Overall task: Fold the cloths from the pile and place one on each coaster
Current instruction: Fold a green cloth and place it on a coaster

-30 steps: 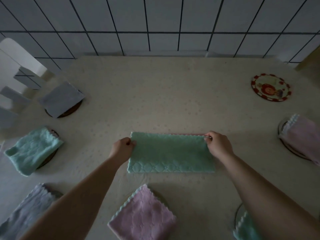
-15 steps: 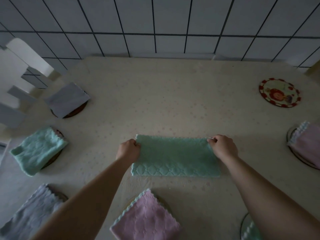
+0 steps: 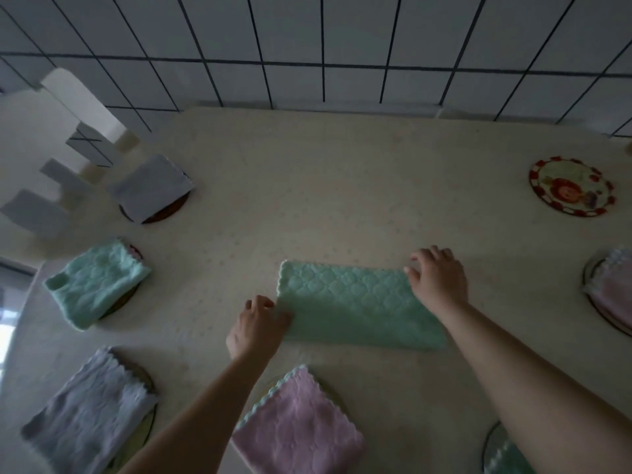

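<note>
A green cloth (image 3: 355, 302), folded into a long strip, lies flat on the middle of the table (image 3: 325, 186). My left hand (image 3: 256, 328) sits at its lower left end, thumb against the edge, fingers loosely curled beside the cloth. My right hand (image 3: 439, 278) rests on its upper right corner with relaxed fingers. A bare round coaster with a red pattern (image 3: 570, 186) lies at the far right. No pile of unfolded cloths is in view.
Folded cloths lie on coasters around the table: grey (image 3: 150, 188), green (image 3: 95, 285), lavender (image 3: 89, 412), pink (image 3: 297, 425), pink (image 3: 612, 295), green (image 3: 506, 456). A white chair (image 3: 61, 138) stands at the left. A tiled wall (image 3: 325, 46) runs behind the table.
Both hands have let go of the strip's far corners. My left hand has slid down to the lower left end. My right hand now rests loosely on the upper right corner.
</note>
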